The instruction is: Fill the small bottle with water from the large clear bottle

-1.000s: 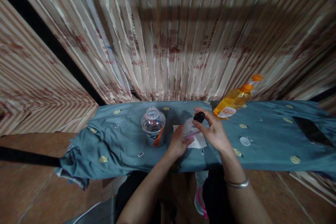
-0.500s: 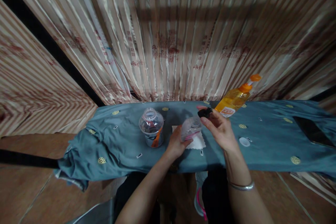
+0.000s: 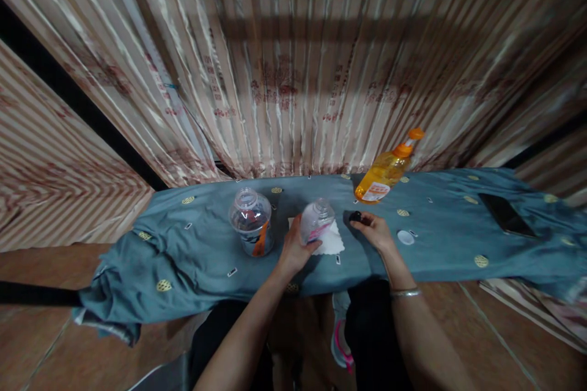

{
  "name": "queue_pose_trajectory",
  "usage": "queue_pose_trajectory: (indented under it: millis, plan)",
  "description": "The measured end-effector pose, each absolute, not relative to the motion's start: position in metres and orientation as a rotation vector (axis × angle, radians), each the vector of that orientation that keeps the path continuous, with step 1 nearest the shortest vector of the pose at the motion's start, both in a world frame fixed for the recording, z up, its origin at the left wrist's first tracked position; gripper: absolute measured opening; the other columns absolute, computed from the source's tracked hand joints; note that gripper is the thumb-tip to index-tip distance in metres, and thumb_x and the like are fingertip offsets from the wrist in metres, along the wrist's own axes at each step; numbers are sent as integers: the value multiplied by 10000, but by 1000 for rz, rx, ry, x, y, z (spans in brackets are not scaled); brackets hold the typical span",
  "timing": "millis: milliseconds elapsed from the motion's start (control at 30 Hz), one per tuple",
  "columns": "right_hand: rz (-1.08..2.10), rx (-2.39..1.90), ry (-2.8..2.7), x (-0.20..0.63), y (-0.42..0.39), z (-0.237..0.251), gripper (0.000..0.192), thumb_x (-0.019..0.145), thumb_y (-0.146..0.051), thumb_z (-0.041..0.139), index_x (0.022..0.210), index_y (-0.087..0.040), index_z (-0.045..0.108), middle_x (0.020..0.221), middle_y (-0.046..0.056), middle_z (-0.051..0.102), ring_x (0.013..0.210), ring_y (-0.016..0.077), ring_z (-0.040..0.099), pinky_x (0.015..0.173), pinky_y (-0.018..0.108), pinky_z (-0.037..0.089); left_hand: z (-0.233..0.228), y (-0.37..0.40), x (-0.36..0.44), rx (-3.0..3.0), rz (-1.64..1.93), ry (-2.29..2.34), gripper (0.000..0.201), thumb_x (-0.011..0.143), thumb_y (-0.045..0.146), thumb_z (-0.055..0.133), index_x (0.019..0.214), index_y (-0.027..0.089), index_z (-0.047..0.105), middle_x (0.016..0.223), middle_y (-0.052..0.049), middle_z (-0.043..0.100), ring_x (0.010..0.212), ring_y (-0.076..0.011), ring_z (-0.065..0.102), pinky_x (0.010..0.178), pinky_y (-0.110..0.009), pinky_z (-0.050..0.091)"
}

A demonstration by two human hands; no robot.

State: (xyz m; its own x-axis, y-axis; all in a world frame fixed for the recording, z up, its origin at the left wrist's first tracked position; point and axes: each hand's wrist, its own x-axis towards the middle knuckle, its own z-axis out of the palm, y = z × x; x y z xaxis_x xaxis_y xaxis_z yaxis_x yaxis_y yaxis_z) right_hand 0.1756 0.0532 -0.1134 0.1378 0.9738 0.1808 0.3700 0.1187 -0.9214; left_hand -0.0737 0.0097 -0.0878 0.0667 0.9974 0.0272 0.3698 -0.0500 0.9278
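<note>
My left hand is wrapped round a small clear plastic bottle with a pink band low on its side. The bottle's mouth is uncovered and it tilts slightly over a white paper napkin. To its right, my right hand pinches a small black cap close above the cloth; whether the cap touches the cloth I cannot tell. Left of my hands stands a larger clear plastic jar with an orange and dark label and an uncovered neck.
An orange pump bottle of yellow liquid stands behind my right hand. A round clear lid lies to the right, and a black phone lies farther right. Blue-green cloth covers the narrow table; a striped curtain hangs behind.
My right hand has moved the black cap away from the bottle's mouth and down toward the cloth. My left hand keeps hold of the bottle. The whole view has shifted slightly.
</note>
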Motion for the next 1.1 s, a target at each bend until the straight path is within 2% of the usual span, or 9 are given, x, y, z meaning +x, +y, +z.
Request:
queue_pose_trajectory:
  millis: [267, 467, 533, 633, 733, 833, 900, 967, 1100]
  plan:
    - [714, -1700, -1629, 180, 56, -135, 360, 940, -397, 627, 1224, -177, 608, 1225, 86, 624, 1045, 207, 635, 889, 429, 542, -93, -7, -78, 1618, 1186, 1439, 830, 695, 281, 816, 1408, 181, 405, 1458, -167, 503, 1373, -311, 493, 1191, -502, 364]
    - [562, -1824, -1529, 195, 50, -126, 377, 942, -404, 620, 1259, -201, 597, 1284, 94, 601, 1098, 222, 617, 924, 448, 529, -89, -76, -113, 1576, 1356, 1475, 473, 828, 350, 713, 1254, 221, 554, 1276, -108, 624, 1190, -264, 636, 1046, -462, 527]
    - [523, -1847, -1470, 199, 42, -123, 390, 945, -407, 615, 1279, -208, 587, 1287, 95, 599, 1091, 220, 619, 923, 445, 530, -83, -93, -132, 1534, 1441, 1557, 461, 844, 384, 703, 1255, 234, 556, 1215, -91, 639, 1129, -242, 656, 1023, -444, 543]
    - [501, -1841, -1413, 197, 24, -122, 410, 943, -413, 619, 1293, -203, 577, 1274, 94, 605, 1071, 217, 627, 911, 443, 535, -71, -91, -157, 1432, 1643, 1775, 646, 785, 422, 764, 1338, 227, 493, 1284, -117, 599, 1202, -270, 613, 1083, -477, 491]
    - [488, -1816, -1358, 188, 4, -123, 409, 940, -412, 622, 1288, -202, 580, 1271, 94, 606, 1083, 221, 624, 922, 451, 529, -63, -60, -167, 1367, 1730, 1872, 1028, 625, 385, 881, 1475, 207, 332, 1536, -180, 402, 1446, -335, 395, 1212, -511, 332]
    - [498, -1764, -1312, 178, -15, -126, 436, 937, -411, 627, 1308, -191, 566, 1286, 98, 599, 1100, 231, 620, 936, 470, 521, -64, -25, -162, 1260, 1678, 1811, 1193, 558, 295, 902, 1527, 201, 212, 1627, -195, 269, 1528, -323, 265, 1262, -467, 242]
    - [534, -1722, -1293, 172, -27, -127, 441, 935, -410, 630, 1311, -189, 564, 1288, 98, 599, 1100, 231, 621, 939, 473, 520, -67, -10, -157, 1178, 1632, 1758, 1165, 574, 271, 883, 1520, 187, 207, 1567, -209, 387, 1434, -309, 442, 1208, -456, 348]
    - [585, -1682, -1273, 166, -38, -128, 431, 935, -408, 631, 1298, -185, 572, 1277, 96, 605, 1094, 229, 623, 942, 475, 517, -69, -3, -154, 1113, 1585, 1764, 1008, 579, 270, 871, 1437, 177, 351, 1391, -184, 590, 1257, -303, 612, 1115, -467, 451]
    - [755, -1571, -1239, 149, -59, -127, 406, 934, -402, 633, 1275, -186, 588, 1260, 91, 614, 1094, 226, 622, 956, 478, 507, -62, -8, -155, 1050, 1581, 1824, 678, 515, 280, 880, 1117, 181, 583, 1041, -93, 744, 982, -288, 717, 966, -475, 534]
